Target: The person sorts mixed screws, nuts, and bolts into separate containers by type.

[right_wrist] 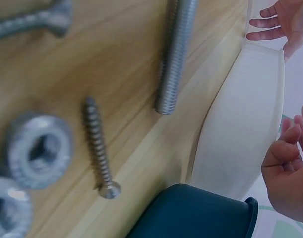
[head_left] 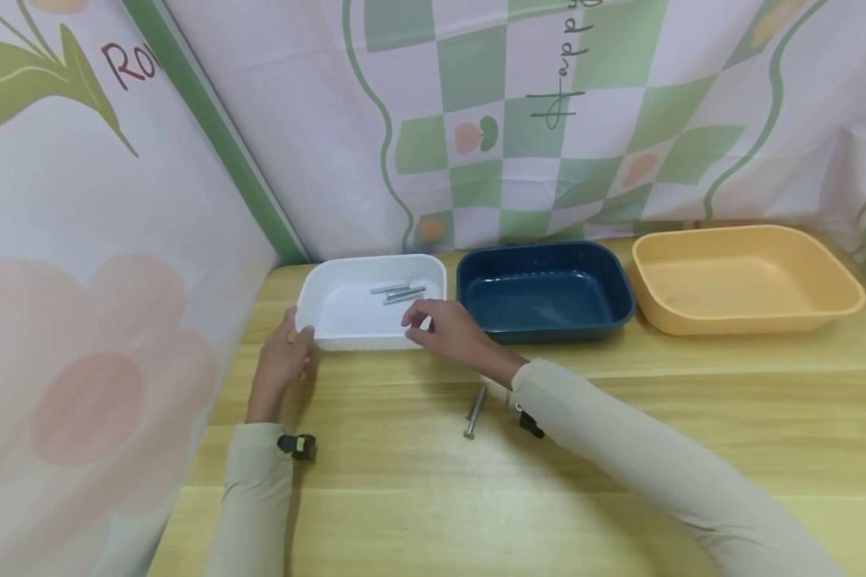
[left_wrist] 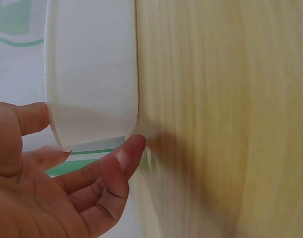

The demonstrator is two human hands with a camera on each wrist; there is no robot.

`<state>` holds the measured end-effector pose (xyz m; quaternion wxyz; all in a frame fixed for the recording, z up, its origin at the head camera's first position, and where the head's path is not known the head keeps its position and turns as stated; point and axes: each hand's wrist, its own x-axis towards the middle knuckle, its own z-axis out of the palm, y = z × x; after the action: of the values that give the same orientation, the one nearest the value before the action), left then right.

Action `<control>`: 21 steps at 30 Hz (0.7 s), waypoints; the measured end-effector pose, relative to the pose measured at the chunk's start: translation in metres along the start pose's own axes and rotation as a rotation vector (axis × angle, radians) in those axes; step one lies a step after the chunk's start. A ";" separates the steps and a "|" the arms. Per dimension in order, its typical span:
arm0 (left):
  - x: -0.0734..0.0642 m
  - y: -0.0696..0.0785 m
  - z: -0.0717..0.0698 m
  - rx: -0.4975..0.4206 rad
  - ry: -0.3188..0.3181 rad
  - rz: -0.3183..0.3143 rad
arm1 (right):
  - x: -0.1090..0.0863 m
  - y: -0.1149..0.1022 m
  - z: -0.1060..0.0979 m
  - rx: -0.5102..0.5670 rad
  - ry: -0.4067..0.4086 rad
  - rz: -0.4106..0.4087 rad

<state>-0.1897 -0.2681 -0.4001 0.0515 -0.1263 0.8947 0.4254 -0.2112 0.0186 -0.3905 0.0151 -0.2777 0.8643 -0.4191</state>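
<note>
A white tray stands at the left end of the row, with several silver bolts lying in its right part. My left hand grips the tray's left near corner; in the left wrist view its thumb reaches over the rim and other fingers curl below. Over the tray's right near edge hovers my right hand, fingers loosely bent, with nothing visible between them. On the table below that wrist lie a threaded bolt, a small screw, another screw and two nuts.
Right of the white tray stands a dark blue tray, then a yellow tray. A patterned cloth hangs behind them, and another cloth borders the wooden table on the left.
</note>
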 end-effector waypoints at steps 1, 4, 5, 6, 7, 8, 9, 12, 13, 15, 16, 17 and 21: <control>0.000 0.000 0.000 0.003 0.001 0.000 | -0.002 0.001 0.000 0.023 -0.004 0.002; -0.001 0.000 0.000 0.010 -0.001 0.005 | -0.008 0.003 -0.003 0.074 -0.023 0.013; -0.002 0.000 0.000 0.013 -0.001 0.006 | -0.010 0.003 -0.005 0.082 -0.030 0.018; -0.002 0.000 -0.001 0.014 -0.001 0.007 | -0.012 0.003 -0.006 0.092 -0.039 0.020; -0.002 0.001 0.000 0.013 -0.002 0.007 | -0.015 0.004 -0.008 0.096 -0.049 0.025; -0.003 0.001 0.000 0.012 -0.002 0.005 | -0.017 0.004 -0.010 0.100 -0.059 0.029; -0.003 0.001 0.000 0.011 -0.001 0.004 | -0.019 0.004 -0.012 0.102 -0.069 0.036; -0.003 0.001 0.000 0.011 0.003 0.003 | -0.025 0.007 -0.016 0.111 -0.098 0.044; -0.003 0.001 0.000 0.014 0.003 0.002 | -0.027 0.007 -0.017 0.114 -0.104 0.048; -0.003 0.001 0.000 0.019 0.004 0.005 | -0.031 0.009 -0.019 0.123 -0.116 0.047; -0.003 0.001 0.000 0.020 0.005 0.006 | -0.033 0.009 -0.021 0.127 -0.120 0.040; -0.002 0.001 0.000 0.019 0.005 0.005 | -0.035 0.010 -0.022 0.128 -0.122 0.031; -0.003 0.001 0.000 0.021 0.003 0.006 | -0.042 0.012 -0.025 0.142 -0.122 -0.002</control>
<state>-0.1873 -0.2675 -0.3990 0.0501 -0.1238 0.8995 0.4161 -0.1877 0.0634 -0.3919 0.0867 -0.3018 0.8296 -0.4617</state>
